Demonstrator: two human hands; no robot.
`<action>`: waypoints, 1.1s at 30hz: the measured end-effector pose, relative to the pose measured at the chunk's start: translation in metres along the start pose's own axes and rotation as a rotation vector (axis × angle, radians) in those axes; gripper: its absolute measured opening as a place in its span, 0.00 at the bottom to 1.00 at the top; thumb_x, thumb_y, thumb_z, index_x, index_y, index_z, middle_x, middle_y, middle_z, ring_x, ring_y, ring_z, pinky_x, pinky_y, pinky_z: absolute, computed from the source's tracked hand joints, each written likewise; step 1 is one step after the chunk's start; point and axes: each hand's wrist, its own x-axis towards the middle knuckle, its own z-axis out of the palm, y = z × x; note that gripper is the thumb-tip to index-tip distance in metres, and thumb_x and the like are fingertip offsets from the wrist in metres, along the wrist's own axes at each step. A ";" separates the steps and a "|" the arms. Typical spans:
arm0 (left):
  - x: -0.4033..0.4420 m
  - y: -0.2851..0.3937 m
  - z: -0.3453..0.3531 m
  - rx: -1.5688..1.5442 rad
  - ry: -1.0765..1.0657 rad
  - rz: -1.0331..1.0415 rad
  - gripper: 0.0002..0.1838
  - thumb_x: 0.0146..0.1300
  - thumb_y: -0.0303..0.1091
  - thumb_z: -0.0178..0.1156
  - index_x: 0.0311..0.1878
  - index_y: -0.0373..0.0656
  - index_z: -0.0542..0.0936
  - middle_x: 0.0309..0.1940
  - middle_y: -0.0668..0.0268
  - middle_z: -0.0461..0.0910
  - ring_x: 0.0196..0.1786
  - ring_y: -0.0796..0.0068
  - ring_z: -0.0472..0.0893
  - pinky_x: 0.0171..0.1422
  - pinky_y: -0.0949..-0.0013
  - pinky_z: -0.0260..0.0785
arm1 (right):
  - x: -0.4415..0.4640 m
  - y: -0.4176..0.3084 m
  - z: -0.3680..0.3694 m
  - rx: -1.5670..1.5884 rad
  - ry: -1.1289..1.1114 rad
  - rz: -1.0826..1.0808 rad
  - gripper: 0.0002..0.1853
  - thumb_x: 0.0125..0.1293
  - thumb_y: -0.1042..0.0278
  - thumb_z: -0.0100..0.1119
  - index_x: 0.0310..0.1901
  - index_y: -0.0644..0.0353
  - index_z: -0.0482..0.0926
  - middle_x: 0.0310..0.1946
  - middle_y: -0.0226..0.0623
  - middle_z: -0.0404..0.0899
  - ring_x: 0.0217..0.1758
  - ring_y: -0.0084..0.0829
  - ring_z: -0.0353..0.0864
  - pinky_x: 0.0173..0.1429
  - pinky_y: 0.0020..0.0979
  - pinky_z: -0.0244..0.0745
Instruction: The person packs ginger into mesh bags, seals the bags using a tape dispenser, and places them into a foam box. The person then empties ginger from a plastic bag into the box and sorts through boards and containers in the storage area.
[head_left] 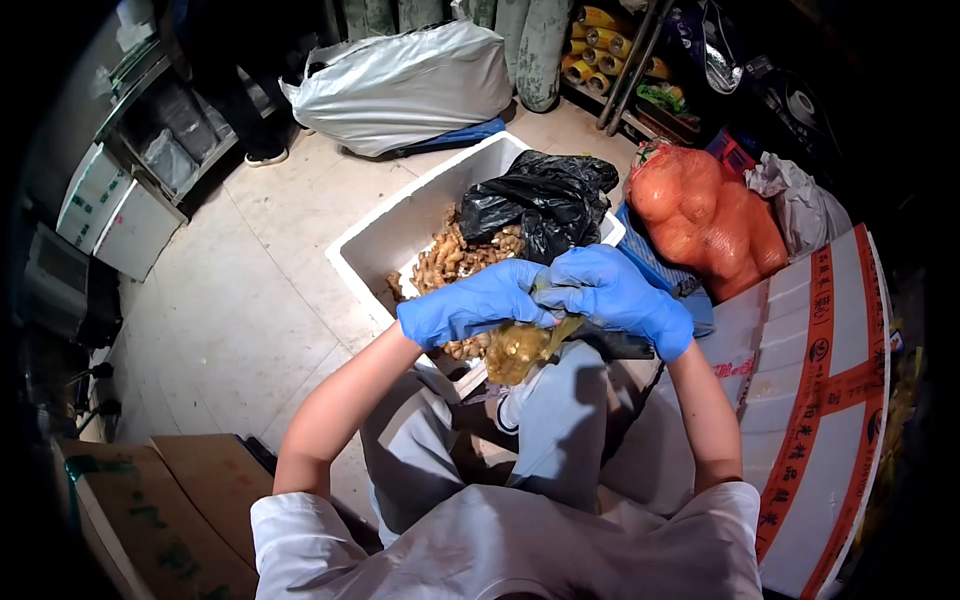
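Note:
Both of my hands wear blue gloves and meet over the near end of a white foam box [375,240]. Between them hangs a yellowish see-through plastic bag [515,352] with small pale pieces inside. My left hand [485,297] pinches the bag's top from the left. From the right, my right hand [610,290] has its fingers closed on the same gathered top. Knobbly ginger [450,258] lies in the box, partly hidden by my left hand. A crumpled black plastic bag [540,198] covers the box's far right part.
An orange net sack [705,215] stands right of the box, beside a large white carton with red tape [800,400]. Behind is a filled white sack [405,85]. Brown cardboard boxes [160,515] are at lower left. Another person's leg and shoe [266,158] show at upper left.

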 end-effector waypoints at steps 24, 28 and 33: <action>-0.041 0.054 0.045 0.174 0.559 0.219 0.11 0.48 0.26 0.63 0.37 0.38 0.77 0.31 0.68 0.77 0.34 0.82 0.74 0.42 0.79 0.67 | -0.010 0.068 0.211 2.602 0.719 0.303 0.20 0.64 0.52 0.39 0.51 0.55 0.65 0.48 0.38 0.68 0.50 0.38 0.70 0.52 0.44 0.70; -0.048 0.069 0.044 0.359 0.588 0.366 0.10 0.47 0.26 0.63 0.35 0.38 0.77 0.33 0.67 0.76 0.37 0.80 0.74 0.44 0.79 0.65 | -0.004 0.071 0.204 2.079 0.788 0.320 0.28 0.62 0.43 0.39 0.59 0.52 0.59 0.55 0.35 0.64 0.57 0.36 0.64 0.61 0.39 0.60; -0.058 0.088 0.036 0.148 0.606 0.551 0.08 0.50 0.25 0.60 0.35 0.37 0.77 0.35 0.64 0.77 0.36 0.82 0.73 0.42 0.78 0.65 | -0.005 0.080 0.184 2.191 0.622 -0.036 0.25 0.65 0.49 0.36 0.58 0.54 0.60 0.56 0.36 0.63 0.57 0.36 0.64 0.61 0.38 0.61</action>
